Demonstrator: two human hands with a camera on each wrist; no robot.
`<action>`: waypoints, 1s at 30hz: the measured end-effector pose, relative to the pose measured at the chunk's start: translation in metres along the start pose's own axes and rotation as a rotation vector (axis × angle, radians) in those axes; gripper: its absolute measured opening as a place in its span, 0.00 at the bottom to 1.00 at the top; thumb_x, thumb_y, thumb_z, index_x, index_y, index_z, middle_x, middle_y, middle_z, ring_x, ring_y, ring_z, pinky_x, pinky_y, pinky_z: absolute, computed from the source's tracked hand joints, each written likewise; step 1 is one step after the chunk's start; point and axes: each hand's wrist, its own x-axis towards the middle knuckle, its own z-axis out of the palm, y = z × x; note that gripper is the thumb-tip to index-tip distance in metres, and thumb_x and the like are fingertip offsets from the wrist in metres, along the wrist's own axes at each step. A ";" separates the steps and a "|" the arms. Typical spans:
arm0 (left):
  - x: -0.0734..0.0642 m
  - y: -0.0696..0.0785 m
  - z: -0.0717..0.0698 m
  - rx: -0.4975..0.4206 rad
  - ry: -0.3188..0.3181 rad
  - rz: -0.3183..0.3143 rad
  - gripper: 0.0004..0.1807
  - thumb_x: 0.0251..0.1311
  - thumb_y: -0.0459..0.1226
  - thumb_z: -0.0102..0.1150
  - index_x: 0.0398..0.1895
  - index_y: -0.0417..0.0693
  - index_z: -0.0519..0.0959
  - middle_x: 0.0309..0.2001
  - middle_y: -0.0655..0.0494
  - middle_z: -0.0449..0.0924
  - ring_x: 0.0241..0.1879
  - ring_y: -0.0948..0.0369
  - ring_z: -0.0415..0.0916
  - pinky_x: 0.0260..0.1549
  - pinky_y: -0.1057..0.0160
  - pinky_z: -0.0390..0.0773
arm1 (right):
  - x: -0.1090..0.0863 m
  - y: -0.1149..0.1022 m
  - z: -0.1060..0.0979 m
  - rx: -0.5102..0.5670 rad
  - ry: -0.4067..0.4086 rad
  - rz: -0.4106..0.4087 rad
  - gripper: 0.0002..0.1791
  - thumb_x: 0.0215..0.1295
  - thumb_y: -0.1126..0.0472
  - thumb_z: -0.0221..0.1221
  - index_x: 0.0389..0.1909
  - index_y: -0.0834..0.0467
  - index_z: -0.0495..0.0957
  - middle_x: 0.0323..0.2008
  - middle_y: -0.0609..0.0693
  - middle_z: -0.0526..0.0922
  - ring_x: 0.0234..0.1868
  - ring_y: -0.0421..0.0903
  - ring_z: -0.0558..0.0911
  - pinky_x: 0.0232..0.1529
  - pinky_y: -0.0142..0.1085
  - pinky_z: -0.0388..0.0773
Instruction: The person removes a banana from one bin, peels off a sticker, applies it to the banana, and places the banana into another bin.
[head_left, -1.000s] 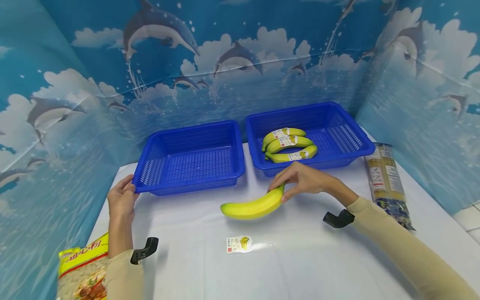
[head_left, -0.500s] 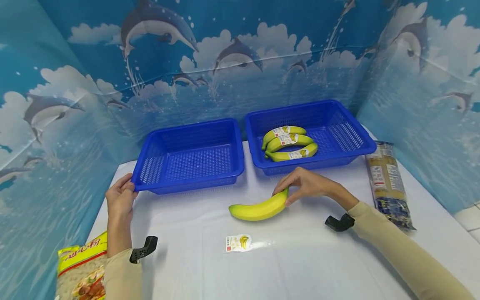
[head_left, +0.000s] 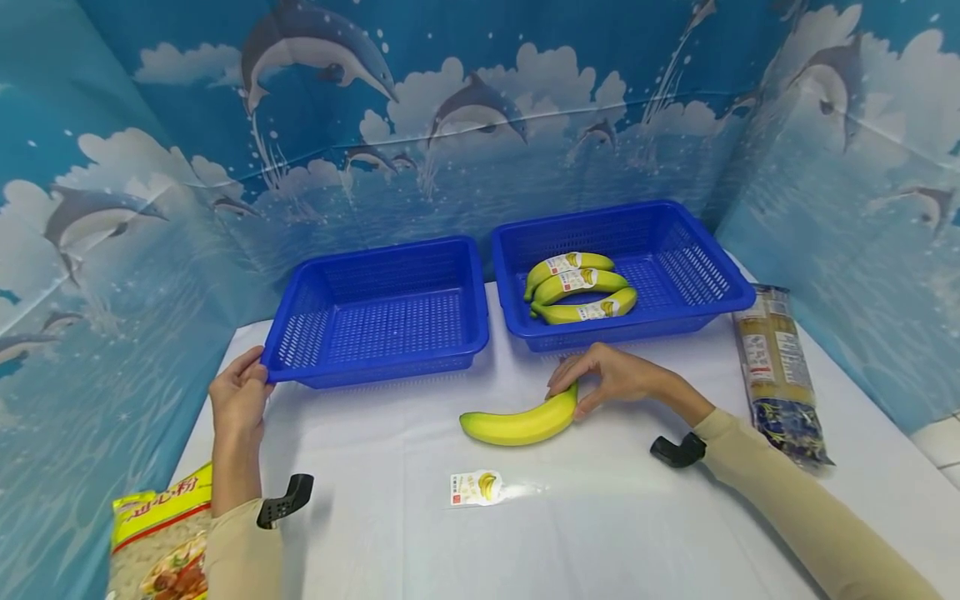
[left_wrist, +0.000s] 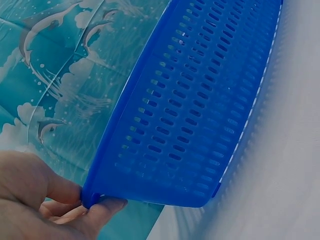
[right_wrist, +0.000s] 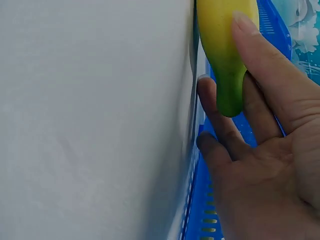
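My left hand (head_left: 241, 393) grips the near left corner of the left blue basket (head_left: 375, 369); in the left wrist view the thumb and fingers pinch its rim (left_wrist: 90, 196). That basket has nothing in it. A yellow banana (head_left: 517, 427) with green ends lies on the white cloth before the baskets. Around its stem end, at the right, my right hand (head_left: 611, 379) has thumb and fingers pinched. The right wrist view shows the thumb along the banana (right_wrist: 227, 35) near its green stem. A clear strip with a banana label (head_left: 476, 487) lies on the cloth nearer me.
Several labelled bananas (head_left: 577, 286) lie at the left end of the right blue basket (head_left: 637, 332). At the far right is a clear bag of tan food (head_left: 780, 367). A yellow-topped food bag (head_left: 168, 533) lies beside my left forearm. Dolphin-printed curtains (head_left: 480, 167) enclose the table.
The right hand has brought the banana slightly right and lower, down to the cloth, then nearly stopped. The left hand keeps its hold on the basket corner.
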 end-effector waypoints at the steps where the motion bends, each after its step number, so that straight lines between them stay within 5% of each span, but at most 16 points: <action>1: 0.000 0.000 0.000 -0.004 0.005 0.000 0.27 0.86 0.36 0.43 0.84 0.53 0.65 0.80 0.47 0.68 0.73 0.54 0.74 0.72 0.58 0.71 | 0.000 0.000 0.000 -0.009 0.001 -0.003 0.23 0.57 0.63 0.81 0.55 0.59 0.91 0.54 0.51 0.91 0.63 0.55 0.83 0.69 0.31 0.74; 7: -0.003 0.001 0.002 0.001 0.051 0.019 0.26 0.86 0.36 0.45 0.83 0.52 0.68 0.78 0.46 0.71 0.70 0.55 0.77 0.71 0.60 0.73 | 0.001 -0.001 0.001 -0.049 0.002 -0.025 0.23 0.57 0.63 0.80 0.55 0.59 0.91 0.54 0.51 0.91 0.60 0.55 0.84 0.67 0.37 0.79; 11: -0.011 0.002 0.004 0.080 0.137 0.095 0.26 0.85 0.37 0.46 0.82 0.49 0.68 0.78 0.46 0.70 0.74 0.53 0.73 0.73 0.58 0.72 | 0.001 -0.002 0.002 -0.054 -0.002 -0.018 0.24 0.56 0.63 0.81 0.55 0.58 0.91 0.54 0.51 0.91 0.60 0.55 0.84 0.67 0.37 0.79; 14: -0.022 0.004 0.010 0.038 0.284 0.257 0.26 0.83 0.34 0.49 0.80 0.43 0.69 0.78 0.45 0.70 0.77 0.54 0.69 0.74 0.60 0.70 | 0.000 -0.001 0.002 -0.056 -0.003 -0.024 0.24 0.56 0.63 0.81 0.55 0.59 0.90 0.54 0.51 0.91 0.60 0.54 0.84 0.67 0.37 0.79; 17: -0.039 0.009 0.023 -0.102 0.422 0.519 0.24 0.78 0.29 0.54 0.74 0.36 0.74 0.73 0.43 0.75 0.76 0.56 0.70 0.74 0.61 0.70 | 0.000 0.000 0.001 -0.059 -0.002 -0.031 0.24 0.56 0.63 0.81 0.55 0.59 0.90 0.54 0.51 0.91 0.60 0.54 0.85 0.67 0.37 0.79; 19: -0.054 0.014 0.035 -0.201 0.447 0.693 0.21 0.74 0.25 0.56 0.68 0.32 0.77 0.67 0.40 0.77 0.72 0.55 0.72 0.73 0.59 0.72 | -0.001 -0.001 0.000 -0.052 -0.007 -0.029 0.24 0.56 0.63 0.81 0.55 0.59 0.90 0.54 0.51 0.91 0.60 0.53 0.85 0.67 0.39 0.80; 22: -0.072 0.018 0.050 -0.271 0.361 0.869 0.14 0.72 0.23 0.59 0.58 0.29 0.81 0.58 0.41 0.82 0.63 0.55 0.78 0.68 0.60 0.79 | -0.001 -0.003 0.000 -0.046 -0.013 -0.023 0.25 0.56 0.62 0.81 0.56 0.59 0.90 0.54 0.49 0.91 0.60 0.51 0.85 0.67 0.41 0.80; 25: -0.081 0.009 0.060 -0.303 0.128 0.940 0.07 0.71 0.21 0.60 0.48 0.24 0.81 0.47 0.45 0.84 0.51 0.58 0.83 0.54 0.66 0.85 | -0.001 -0.007 0.000 -0.051 -0.018 -0.025 0.25 0.57 0.62 0.81 0.57 0.59 0.90 0.55 0.49 0.91 0.60 0.48 0.86 0.67 0.44 0.81; 28: -0.092 -0.005 0.067 -0.239 -0.191 0.900 0.03 0.69 0.19 0.60 0.42 0.22 0.80 0.40 0.46 0.84 0.41 0.59 0.84 0.42 0.70 0.85 | -0.002 -0.011 0.000 -0.057 -0.016 -0.034 0.25 0.58 0.62 0.80 0.57 0.59 0.89 0.56 0.50 0.91 0.61 0.48 0.86 0.68 0.47 0.80; 30: -0.097 -0.017 0.070 -0.119 -0.405 0.843 0.02 0.68 0.19 0.61 0.41 0.25 0.81 0.40 0.43 0.84 0.39 0.59 0.83 0.40 0.69 0.85 | -0.003 -0.014 0.000 -0.065 -0.007 -0.047 0.25 0.58 0.62 0.80 0.58 0.60 0.89 0.57 0.52 0.90 0.63 0.49 0.85 0.69 0.46 0.80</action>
